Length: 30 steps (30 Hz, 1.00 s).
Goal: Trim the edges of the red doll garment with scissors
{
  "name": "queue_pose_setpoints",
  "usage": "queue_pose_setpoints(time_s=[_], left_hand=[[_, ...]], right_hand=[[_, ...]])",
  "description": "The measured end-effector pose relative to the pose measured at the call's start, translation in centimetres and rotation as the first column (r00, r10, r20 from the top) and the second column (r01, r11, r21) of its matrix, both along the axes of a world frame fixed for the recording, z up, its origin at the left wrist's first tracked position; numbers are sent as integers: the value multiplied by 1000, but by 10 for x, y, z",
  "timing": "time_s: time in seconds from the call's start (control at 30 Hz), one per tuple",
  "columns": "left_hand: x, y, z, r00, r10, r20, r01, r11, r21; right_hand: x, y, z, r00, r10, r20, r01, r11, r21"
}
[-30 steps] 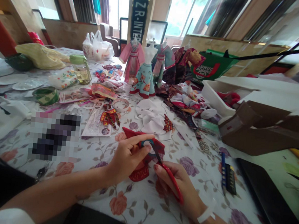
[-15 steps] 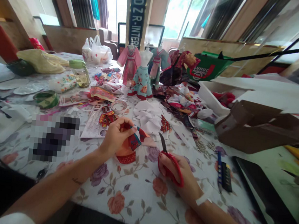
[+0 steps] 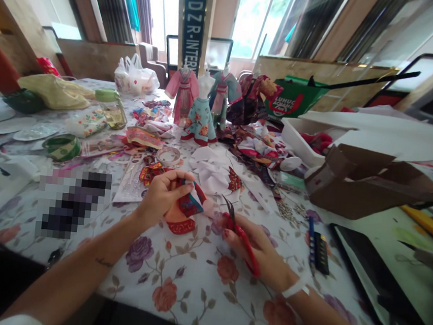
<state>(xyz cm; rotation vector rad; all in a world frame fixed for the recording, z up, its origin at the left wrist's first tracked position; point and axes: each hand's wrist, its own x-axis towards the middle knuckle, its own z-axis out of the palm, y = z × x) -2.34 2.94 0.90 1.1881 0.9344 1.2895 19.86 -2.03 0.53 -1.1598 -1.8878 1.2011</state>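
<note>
Two hands work in the lower middle of the frame: the left hand (image 3: 162,194) is closed around a small red and teal cloth piece (image 3: 185,211) whose hem seems to rest on the counter (image 3: 189,287), and the right hand (image 3: 259,251), just to its right, grips red scissors (image 3: 241,232) whose dark blades point up and left toward the cloth. With the tips so near the pinching fingers, a slip could nick a fingertip or cut the cloth off line, and the bunched fabric, held at one side only, might shift in that grasp.
</note>
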Motion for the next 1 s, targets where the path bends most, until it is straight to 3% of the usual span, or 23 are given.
queue_pose_setpoints(time_s=[0.17, 0.33, 0.43, 0.53, 1.0], left_hand=[[-1, -4, 1, 962, -150, -229, 167, 984, 56], [-2, -5, -1, 877, -218, -428, 267, 962, 59], [-1, -3, -3, 883, -191, -429, 246, 966, 78], [0, -3, -5, 894, -175, -413, 225, 971, 77], [2, -7, -4, 898, -174, -404, 226, 971, 82]], right_hand=[[-2, 1, -3, 988, 84, -128, -101, 986, -133], [-7, -1, -12, 962, -58, -268, -44, 932, -359], [-11, -5, -16, 942, -124, -313, -50, 868, -494], [-13, -8, -19, 923, -146, -356, -80, 832, -548], [-13, -6, -25, 885, -191, -425, -125, 781, -612]])
